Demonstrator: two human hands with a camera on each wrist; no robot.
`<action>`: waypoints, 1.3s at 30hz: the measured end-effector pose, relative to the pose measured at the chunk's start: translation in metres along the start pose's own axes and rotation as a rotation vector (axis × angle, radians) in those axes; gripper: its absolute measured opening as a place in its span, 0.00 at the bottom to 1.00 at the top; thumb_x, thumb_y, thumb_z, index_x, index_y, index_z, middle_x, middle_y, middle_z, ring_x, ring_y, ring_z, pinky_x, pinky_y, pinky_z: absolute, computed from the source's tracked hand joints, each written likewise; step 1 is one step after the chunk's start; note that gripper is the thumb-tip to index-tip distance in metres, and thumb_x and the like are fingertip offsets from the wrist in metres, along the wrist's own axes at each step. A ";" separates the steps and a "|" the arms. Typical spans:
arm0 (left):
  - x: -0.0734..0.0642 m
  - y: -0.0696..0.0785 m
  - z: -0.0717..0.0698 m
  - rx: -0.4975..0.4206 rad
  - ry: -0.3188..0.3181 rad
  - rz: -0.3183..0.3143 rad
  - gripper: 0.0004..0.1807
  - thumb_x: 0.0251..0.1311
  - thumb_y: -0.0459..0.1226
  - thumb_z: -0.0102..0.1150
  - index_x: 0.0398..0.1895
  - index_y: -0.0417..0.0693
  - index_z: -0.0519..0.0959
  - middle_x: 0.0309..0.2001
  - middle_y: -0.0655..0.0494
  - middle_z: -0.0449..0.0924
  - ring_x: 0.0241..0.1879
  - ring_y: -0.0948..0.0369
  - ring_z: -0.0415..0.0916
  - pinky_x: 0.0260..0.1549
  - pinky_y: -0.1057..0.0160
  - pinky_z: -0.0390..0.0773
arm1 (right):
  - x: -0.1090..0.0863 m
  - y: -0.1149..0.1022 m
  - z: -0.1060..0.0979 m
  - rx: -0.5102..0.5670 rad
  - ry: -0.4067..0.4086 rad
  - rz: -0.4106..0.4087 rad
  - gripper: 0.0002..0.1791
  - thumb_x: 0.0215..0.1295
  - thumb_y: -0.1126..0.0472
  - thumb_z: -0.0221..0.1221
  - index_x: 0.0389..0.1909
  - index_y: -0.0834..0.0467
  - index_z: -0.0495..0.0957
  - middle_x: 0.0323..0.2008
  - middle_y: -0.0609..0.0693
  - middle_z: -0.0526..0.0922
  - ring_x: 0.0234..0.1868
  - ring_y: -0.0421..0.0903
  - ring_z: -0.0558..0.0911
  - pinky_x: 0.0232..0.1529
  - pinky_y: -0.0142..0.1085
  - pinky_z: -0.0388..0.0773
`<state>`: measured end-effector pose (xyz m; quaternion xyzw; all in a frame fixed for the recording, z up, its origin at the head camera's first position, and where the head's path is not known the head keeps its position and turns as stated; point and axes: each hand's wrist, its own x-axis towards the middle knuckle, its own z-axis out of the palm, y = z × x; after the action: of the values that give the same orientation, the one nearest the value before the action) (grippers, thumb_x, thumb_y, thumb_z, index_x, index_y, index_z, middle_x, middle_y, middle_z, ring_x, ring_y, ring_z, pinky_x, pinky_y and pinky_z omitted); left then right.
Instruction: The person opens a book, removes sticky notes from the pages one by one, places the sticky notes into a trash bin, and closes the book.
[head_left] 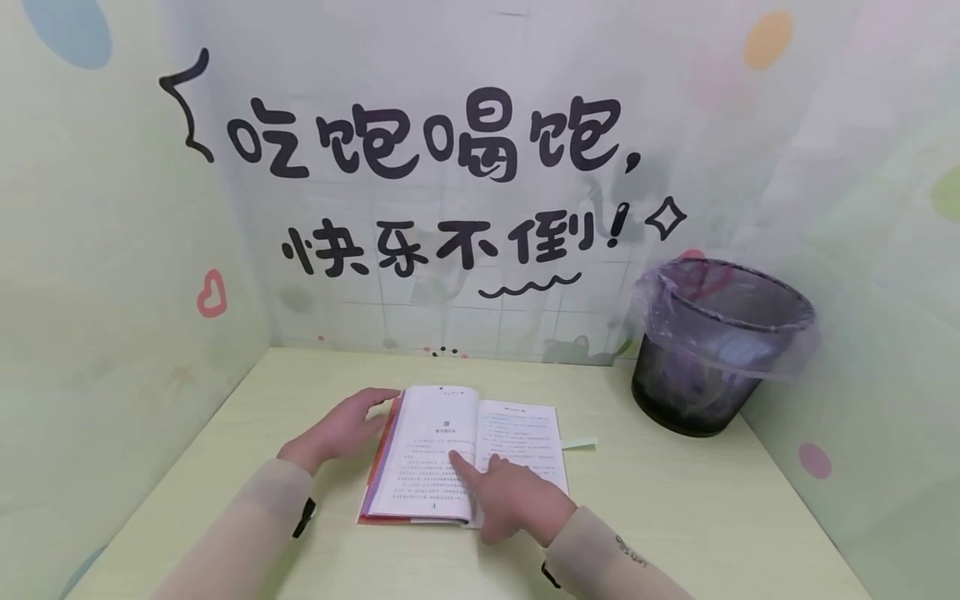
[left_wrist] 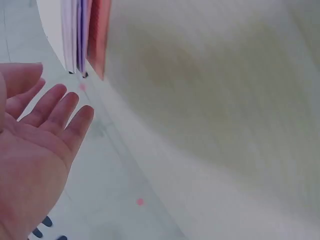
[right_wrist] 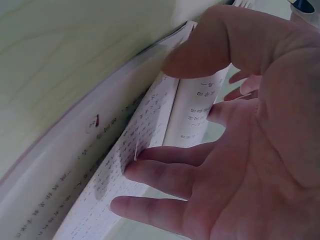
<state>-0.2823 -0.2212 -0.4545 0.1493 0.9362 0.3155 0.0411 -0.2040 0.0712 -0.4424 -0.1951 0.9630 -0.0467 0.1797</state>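
An open book (head_left: 517, 429) with printed pages lies on the table in the head view. Beside its left edge is my left hand (head_left: 348, 429), fingers reaching toward the red cover. In the left wrist view that hand (left_wrist: 37, 150) has loosely extended fingers and nothing in its palm, and the book's edge (left_wrist: 82, 37) shows above it. My right hand (head_left: 517, 496) lies over the lower right page, its index finger stretched across the fold onto the left page. The right wrist view shows the fingers (right_wrist: 160, 177) mostly straight against the printed page (right_wrist: 112, 187).
A pale green paper tab (head_left: 579, 444) sticks out from the book's right side. At the back right of the table (head_left: 660, 517) stands a dark waste bin (head_left: 693, 387) with a purple-tinted bag over its rim. Printed wall sheets (head_left: 450, 325) enclose the back and sides.
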 end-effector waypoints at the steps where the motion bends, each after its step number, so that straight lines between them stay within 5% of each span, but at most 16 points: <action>1: 0.001 0.004 0.001 -0.009 0.002 0.009 0.28 0.82 0.37 0.58 0.81 0.42 0.72 0.79 0.38 0.72 0.81 0.35 0.65 0.79 0.30 0.66 | 0.000 -0.001 0.000 -0.009 -0.005 0.003 0.69 0.50 0.60 0.78 0.88 0.26 0.50 0.75 0.68 0.74 0.37 0.54 0.78 0.38 0.44 0.79; 5: 0.006 0.023 0.008 -0.029 -0.024 0.039 0.31 0.78 0.40 0.63 0.81 0.45 0.72 0.79 0.39 0.72 0.81 0.36 0.65 0.80 0.31 0.64 | 0.002 -0.003 0.002 -0.041 -0.014 0.009 0.71 0.50 0.60 0.79 0.89 0.26 0.47 0.79 0.69 0.70 0.48 0.58 0.82 0.43 0.48 0.82; 10: 0.011 0.049 0.023 -0.001 -0.130 0.129 0.38 0.72 0.42 0.71 0.83 0.48 0.70 0.83 0.43 0.68 0.84 0.39 0.62 0.83 0.33 0.59 | 0.001 -0.005 0.002 -0.082 -0.003 -0.005 0.73 0.48 0.59 0.80 0.90 0.28 0.45 0.80 0.70 0.67 0.70 0.67 0.81 0.54 0.52 0.86; 14: 0.014 0.064 0.030 -0.002 -0.223 0.191 0.41 0.69 0.38 0.73 0.84 0.45 0.67 0.85 0.43 0.64 0.85 0.39 0.59 0.84 0.35 0.60 | 0.000 -0.006 0.003 -0.094 0.008 -0.011 0.72 0.49 0.58 0.80 0.90 0.30 0.46 0.81 0.70 0.67 0.71 0.69 0.80 0.57 0.55 0.87; 21: 0.013 0.071 0.037 0.012 -0.369 0.049 0.58 0.58 0.44 0.82 0.89 0.51 0.58 0.91 0.48 0.50 0.90 0.44 0.48 0.86 0.37 0.54 | 0.000 -0.002 0.006 -0.086 0.015 -0.014 0.73 0.47 0.58 0.80 0.89 0.27 0.45 0.81 0.69 0.67 0.67 0.71 0.82 0.54 0.57 0.88; 24: 0.012 0.070 0.041 -0.005 -0.382 0.018 0.67 0.52 0.50 0.87 0.91 0.49 0.54 0.91 0.48 0.46 0.90 0.45 0.45 0.87 0.38 0.51 | 0.000 -0.001 0.007 -0.094 0.013 -0.019 0.73 0.48 0.58 0.81 0.89 0.27 0.46 0.81 0.69 0.67 0.71 0.70 0.80 0.59 0.60 0.87; 33: 0.013 0.076 0.050 0.039 -0.355 0.034 0.75 0.47 0.50 0.91 0.91 0.43 0.49 0.91 0.42 0.44 0.90 0.43 0.46 0.88 0.42 0.53 | -0.001 -0.004 0.008 -0.135 0.013 -0.014 0.74 0.45 0.57 0.81 0.91 0.33 0.46 0.82 0.72 0.65 0.81 0.68 0.71 0.72 0.63 0.79; 39: 0.016 0.078 0.050 0.028 -0.377 0.040 0.72 0.47 0.50 0.90 0.90 0.45 0.52 0.90 0.39 0.47 0.89 0.41 0.48 0.87 0.41 0.53 | -0.003 -0.002 0.007 -0.143 0.010 -0.014 0.74 0.45 0.58 0.78 0.92 0.45 0.45 0.84 0.68 0.64 0.83 0.65 0.69 0.80 0.58 0.72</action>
<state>-0.2695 -0.1283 -0.4468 0.2250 0.9131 0.2698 0.2072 -0.1979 0.0707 -0.4480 -0.2143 0.9633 0.0202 0.1602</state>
